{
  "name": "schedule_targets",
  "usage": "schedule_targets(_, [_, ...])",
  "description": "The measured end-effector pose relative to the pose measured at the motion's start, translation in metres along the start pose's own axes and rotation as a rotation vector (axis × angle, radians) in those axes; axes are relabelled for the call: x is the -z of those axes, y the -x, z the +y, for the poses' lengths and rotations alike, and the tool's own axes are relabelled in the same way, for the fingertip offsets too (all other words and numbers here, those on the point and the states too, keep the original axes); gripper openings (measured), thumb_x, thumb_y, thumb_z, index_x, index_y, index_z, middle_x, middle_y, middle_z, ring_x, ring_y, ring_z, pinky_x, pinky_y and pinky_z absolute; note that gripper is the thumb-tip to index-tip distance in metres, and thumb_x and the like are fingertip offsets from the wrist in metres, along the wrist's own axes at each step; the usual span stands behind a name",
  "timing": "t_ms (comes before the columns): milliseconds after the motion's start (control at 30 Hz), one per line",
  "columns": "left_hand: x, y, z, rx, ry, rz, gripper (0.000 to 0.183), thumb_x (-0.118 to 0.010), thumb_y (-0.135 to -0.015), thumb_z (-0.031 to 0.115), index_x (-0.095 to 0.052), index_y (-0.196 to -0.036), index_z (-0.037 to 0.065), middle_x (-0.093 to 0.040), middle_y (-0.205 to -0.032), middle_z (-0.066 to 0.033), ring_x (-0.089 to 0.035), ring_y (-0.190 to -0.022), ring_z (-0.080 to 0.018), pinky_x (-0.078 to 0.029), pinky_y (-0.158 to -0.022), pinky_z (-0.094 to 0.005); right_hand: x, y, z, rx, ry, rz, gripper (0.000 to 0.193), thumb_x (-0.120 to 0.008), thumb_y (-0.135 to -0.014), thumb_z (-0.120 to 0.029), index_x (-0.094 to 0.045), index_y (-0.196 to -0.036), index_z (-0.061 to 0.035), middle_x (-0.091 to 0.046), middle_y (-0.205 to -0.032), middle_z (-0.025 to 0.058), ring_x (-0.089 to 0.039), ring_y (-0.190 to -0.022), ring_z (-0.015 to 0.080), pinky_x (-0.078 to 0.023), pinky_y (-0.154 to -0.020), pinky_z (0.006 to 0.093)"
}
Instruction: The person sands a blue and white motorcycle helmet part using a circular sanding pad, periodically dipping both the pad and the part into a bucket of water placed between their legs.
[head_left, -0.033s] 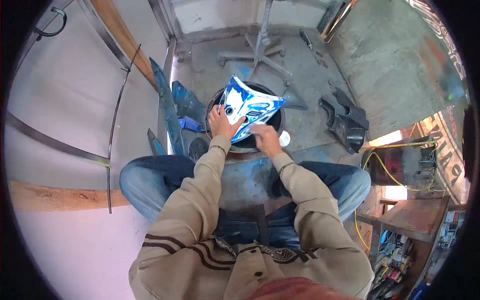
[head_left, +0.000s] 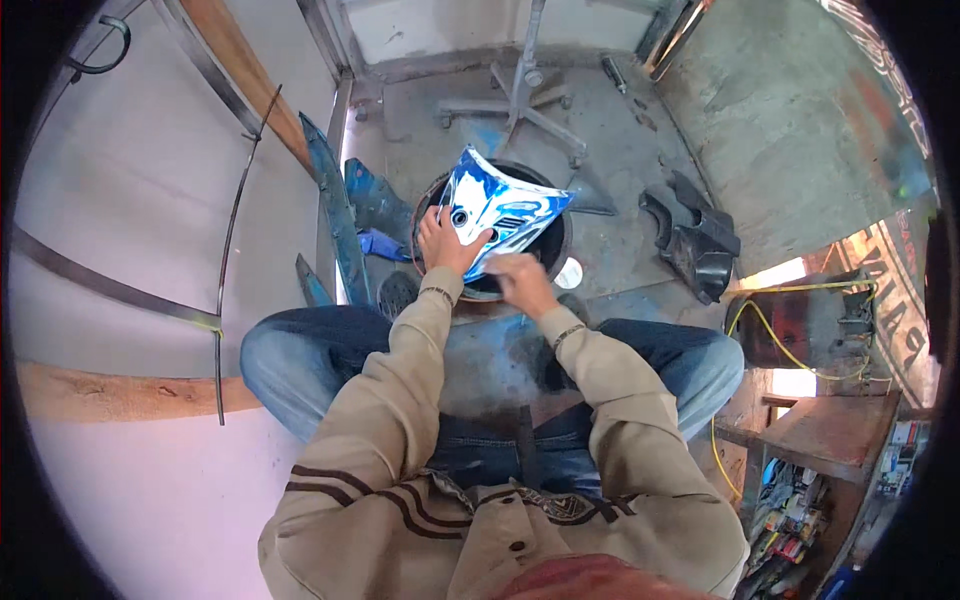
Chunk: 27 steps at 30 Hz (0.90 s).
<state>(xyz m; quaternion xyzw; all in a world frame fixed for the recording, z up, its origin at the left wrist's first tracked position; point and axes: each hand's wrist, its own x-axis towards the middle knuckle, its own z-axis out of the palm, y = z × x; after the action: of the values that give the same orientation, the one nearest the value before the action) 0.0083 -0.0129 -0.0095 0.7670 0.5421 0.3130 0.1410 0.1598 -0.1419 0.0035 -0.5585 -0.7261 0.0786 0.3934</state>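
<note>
A blue-and-white moulded panel (head_left: 510, 203), its paint patchy and its surface pierced by round holes, lies tilted over a dark round tub (head_left: 562, 240) between my knees. My left hand (head_left: 447, 243) grips the panel's left side, fingers laid over the face and thumb stretched toward a hole. At the panel's lower edge is my right hand (head_left: 524, 283), its fingers bent together and slightly blurred. Whatever is pinched in them is too hidden to make out. Just right of that hand sits a small round white object (head_left: 569, 273).
Blue panels (head_left: 338, 215) lean at the left. A black moulded part (head_left: 695, 240) lies on the floor at the right. Beyond the tub stands a wheeled metal base (head_left: 520, 108). A yellow cord (head_left: 775, 345) hangs near a wooden shelf (head_left: 830, 432) at lower right.
My right hand has slid a little left and toward me along the panel's lower edge. My left hand keeps its grip, and the panel stays nearly in place.
</note>
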Motion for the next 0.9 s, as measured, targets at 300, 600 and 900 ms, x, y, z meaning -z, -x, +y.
schedule_targets(300, [0.004,0.000,-0.001,0.027,0.002,-0.038,0.094,-0.087,-0.073,0.065,-0.056,-0.138,0.004,-0.048,-0.143,-0.0194,-0.043,-0.136,-0.0398,-0.035,-0.112,-0.0535,0.041,-0.007,0.044,-0.231,0.112,0.152,0.027,-0.065,-0.087,0.005,-0.080,-0.106,-0.0071,-0.078,-0.114,0.0143,-0.073,-0.109,0.0355,-0.057,-0.098,0.0441])
schedule_targets(600, [0.005,-0.003,0.005,0.044,0.022,-0.069,0.097,-0.087,-0.072,0.067,-0.054,-0.139,0.004,-0.047,-0.144,-0.0203,-0.042,-0.138,-0.0402,-0.033,-0.115,-0.0542,0.029,-0.012,0.025,-0.026,-0.047,-0.035,0.028,-0.065,-0.085,0.002,-0.081,-0.105,-0.0094,-0.078,-0.115,0.0119,-0.074,-0.109,0.0313,-0.057,-0.097,0.0433])
schedule_targets(900, [0.001,-0.001,-0.004,0.051,-0.008,-0.014,0.096,-0.087,-0.072,0.065,-0.055,-0.139,0.005,-0.047,-0.145,-0.0200,-0.041,-0.139,-0.0406,-0.032,-0.116,-0.0543,0.004,-0.004,-0.006,-0.030,-0.036,-0.155,0.031,-0.068,-0.083,0.000,-0.080,-0.109,-0.0125,-0.077,-0.123,0.0079,-0.071,-0.116,0.0305,-0.054,-0.101,0.0440])
